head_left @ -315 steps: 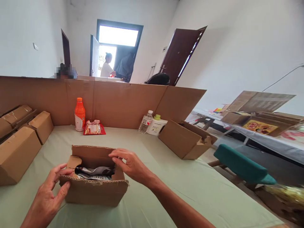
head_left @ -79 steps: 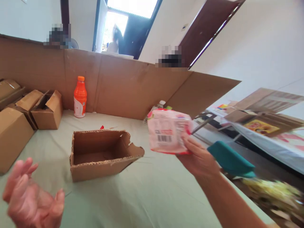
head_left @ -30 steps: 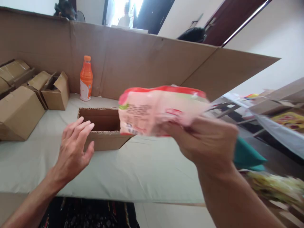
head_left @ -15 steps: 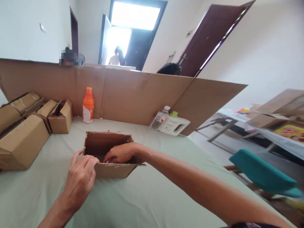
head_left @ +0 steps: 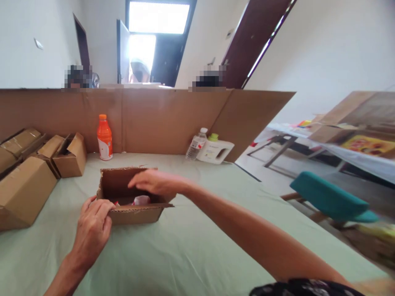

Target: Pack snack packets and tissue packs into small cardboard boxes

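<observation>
An open-topped cardboard box [head_left: 135, 217] stands on the cloth-covered table in front of me. My left hand [head_left: 95, 216] grips its near left corner, the fingers bent over the rim. My right hand [head_left: 156, 181] hovers over the opening, with its fingers stretched out to the left and nothing visible in them. Inside, near the front wall, lies a white and pink thing [head_left: 142, 200] whose kind I cannot make out. A small red and white bit [head_left: 116, 204] shows beside my left fingertips. The front wall hides part of the box's floor.
Several cardboard boxes [head_left: 26, 189] stand at the left. An orange bottle [head_left: 105, 139], a clear plastic bottle [head_left: 196, 144] and a white jug [head_left: 212, 151] line the cardboard partition [head_left: 154, 119]. A teal chair [head_left: 330, 197] is off to the right. People are behind the partition.
My right hand has risen from inside the box, and its fingers have straightened. The white and pink thing now shows in the box. My left hand stays on the corner; the view has shifted.
</observation>
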The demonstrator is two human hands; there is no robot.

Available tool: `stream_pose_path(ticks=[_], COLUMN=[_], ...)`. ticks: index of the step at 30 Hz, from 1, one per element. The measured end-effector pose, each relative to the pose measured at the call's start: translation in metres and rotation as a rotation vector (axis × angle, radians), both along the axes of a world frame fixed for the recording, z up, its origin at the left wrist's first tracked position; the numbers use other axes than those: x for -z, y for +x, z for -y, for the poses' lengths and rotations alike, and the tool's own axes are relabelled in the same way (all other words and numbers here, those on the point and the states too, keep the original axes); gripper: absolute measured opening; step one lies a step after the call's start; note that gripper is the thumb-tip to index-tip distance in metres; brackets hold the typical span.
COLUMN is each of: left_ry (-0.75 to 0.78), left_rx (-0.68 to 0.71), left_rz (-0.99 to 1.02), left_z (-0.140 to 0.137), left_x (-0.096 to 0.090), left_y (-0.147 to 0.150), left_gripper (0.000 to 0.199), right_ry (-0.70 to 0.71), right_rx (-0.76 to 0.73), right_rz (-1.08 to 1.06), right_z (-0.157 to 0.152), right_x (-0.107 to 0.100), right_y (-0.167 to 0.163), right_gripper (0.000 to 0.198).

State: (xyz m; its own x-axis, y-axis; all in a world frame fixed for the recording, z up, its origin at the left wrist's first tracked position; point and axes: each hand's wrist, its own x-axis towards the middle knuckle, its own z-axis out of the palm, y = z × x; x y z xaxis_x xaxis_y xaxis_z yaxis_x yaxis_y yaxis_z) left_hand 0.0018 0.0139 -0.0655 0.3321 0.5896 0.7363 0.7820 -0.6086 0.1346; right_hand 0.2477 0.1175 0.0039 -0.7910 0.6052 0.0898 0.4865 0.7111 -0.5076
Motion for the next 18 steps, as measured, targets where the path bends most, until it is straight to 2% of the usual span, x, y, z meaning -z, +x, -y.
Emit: stream_pose_path(ticks=[3, 4, 6, 8, 10, 12, 14, 16, 18], left_ry=[-0.012, -0.014, -0.003, 0.007, 0.005, -0.007, -0.024, -0.045, -0.062], left_rx=[0.022, 0.031, 0.043, 0.037, 0.024, 0.009, -0.004, -0.013, -0.019], left_rz=[-0.023, -0.027, -0.026, -0.020, -0.023, -0.032, -0.031, -0.025, -0.023], left_z=[0.001, 0.000, 0.000, 0.000, 0.001, 0.004, 0.007, 0.009, 0.011], left_x=[-0.001, -0.001, 0.001, 0.002, 0.003, 0.003, 0.002, 0.000, 0.000], left_y=[-0.002, -0.003, -0.003, -0.003, -0.003, -0.002, 0.000, 0.002, 0.003], left_gripper=[0.027, 0.026, 0.024, 0.022, 0.020, 0.019, 0.020, 0.021, 0.022], right_ry=[0.156, 0.185, 0.161, 0.069, 0.007, 0.048, 0.174, 0.291, 0.277], right_rx=[0.323, 0.431, 0.564, 0.558, 0.483, 0.443, 0.452, 0.462, 0.438], right_rz=[-0.415, -0.469, -0.367, -0.142, -0.007, 0.063, 0.181, 0.264, 0.281], right_z=[-0.008, -0.014, -0.029, -0.042, -0.049, -0.051, -0.050, -0.052, -0.059], right_x=[-0.006, 0.000, 0.023, 0.057, 0.092, 0.119, 0.135, 0.140, 0.139], right_y=[0.045, 0.061, 0.086, 0.099, 0.099, 0.091, 0.083, 0.076, 0.072], right_gripper=[0.030, 0.031, 0.033, 0.033, 0.042, 0.057, 0.063, 0.054, 0.041])
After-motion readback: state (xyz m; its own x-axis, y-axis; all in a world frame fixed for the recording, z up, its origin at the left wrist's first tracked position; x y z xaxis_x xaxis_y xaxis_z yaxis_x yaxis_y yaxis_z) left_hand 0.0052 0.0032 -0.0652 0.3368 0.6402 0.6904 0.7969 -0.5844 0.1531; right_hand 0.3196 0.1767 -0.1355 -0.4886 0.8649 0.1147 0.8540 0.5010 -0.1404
